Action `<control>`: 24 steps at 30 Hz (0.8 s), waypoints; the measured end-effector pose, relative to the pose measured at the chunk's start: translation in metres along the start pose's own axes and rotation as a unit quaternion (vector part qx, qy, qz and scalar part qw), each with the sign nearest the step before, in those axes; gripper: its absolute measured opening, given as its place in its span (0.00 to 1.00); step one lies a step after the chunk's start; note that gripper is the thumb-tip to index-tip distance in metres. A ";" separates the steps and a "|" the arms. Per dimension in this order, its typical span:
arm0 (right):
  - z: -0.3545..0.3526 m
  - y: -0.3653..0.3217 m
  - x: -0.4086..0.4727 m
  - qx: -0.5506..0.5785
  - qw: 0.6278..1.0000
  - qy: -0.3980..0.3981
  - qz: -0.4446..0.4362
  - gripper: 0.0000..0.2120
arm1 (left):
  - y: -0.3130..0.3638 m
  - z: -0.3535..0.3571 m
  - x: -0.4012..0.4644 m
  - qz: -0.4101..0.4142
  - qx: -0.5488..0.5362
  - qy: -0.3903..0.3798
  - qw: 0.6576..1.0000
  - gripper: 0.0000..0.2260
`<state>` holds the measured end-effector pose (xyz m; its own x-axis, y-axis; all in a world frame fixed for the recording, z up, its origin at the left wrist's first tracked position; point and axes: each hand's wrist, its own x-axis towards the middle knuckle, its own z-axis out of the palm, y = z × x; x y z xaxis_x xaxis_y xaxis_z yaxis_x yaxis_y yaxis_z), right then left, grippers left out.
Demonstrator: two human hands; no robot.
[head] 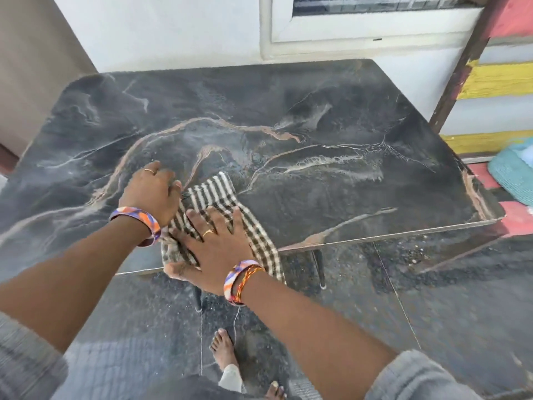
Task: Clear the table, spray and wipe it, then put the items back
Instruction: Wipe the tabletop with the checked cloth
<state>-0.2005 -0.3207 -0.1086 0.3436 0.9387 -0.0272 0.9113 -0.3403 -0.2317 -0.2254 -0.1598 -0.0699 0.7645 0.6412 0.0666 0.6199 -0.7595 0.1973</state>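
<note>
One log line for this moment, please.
phase: wiping | right hand: flat on cloth | left hand: on cloth edge | table: no items on it

Single head-worn view, looking forward and steeply down from standing height over the near edge of a dark marble-patterned table. Wide-angle, with straight edges bowed toward the frame borders. Close enough that both forearms enter from the bottom corners and fill the lower third. Bare feet seen directly below on the floor. Faces a white wall and what is probably a window frame, cut off at the top. No second view to share with.
</note>
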 end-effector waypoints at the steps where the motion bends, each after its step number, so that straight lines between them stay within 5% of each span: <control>1: -0.001 -0.001 0.006 0.007 1.000 -0.009 0.019 0.29 | -0.007 -0.002 0.006 -0.006 0.000 0.000 1.000 0.16; 6: -0.015 0.065 0.030 0.004 0.974 -0.009 0.224 0.32 | -0.019 -0.004 0.035 -0.008 -0.015 -0.007 1.000 0.15; 10: -0.039 0.158 0.042 0.009 0.904 0.006 0.428 0.31 | -0.020 0.002 0.059 -0.001 -0.018 -0.021 1.000 0.15; 13: -0.050 0.198 0.060 -0.003 0.867 -0.001 0.497 0.29 | -0.035 0.009 0.084 0.018 -0.038 -0.018 0.999 0.18; 17: -0.049 0.187 0.121 -0.029 0.903 0.003 0.429 0.26 | -0.065 0.018 0.124 0.024 -0.071 -0.016 0.997 0.13; 24: -0.014 0.035 0.221 -0.034 0.998 -0.008 0.058 0.25 | -0.095 0.009 0.180 -0.004 -0.105 0.012 0.994 0.12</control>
<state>-0.0896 -0.1254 -0.1090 0.4450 0.8930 -0.0668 0.8787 -0.4498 -0.1597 -0.1452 0.0267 -0.0854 0.7536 0.6516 0.0865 0.5733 -0.7159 0.3985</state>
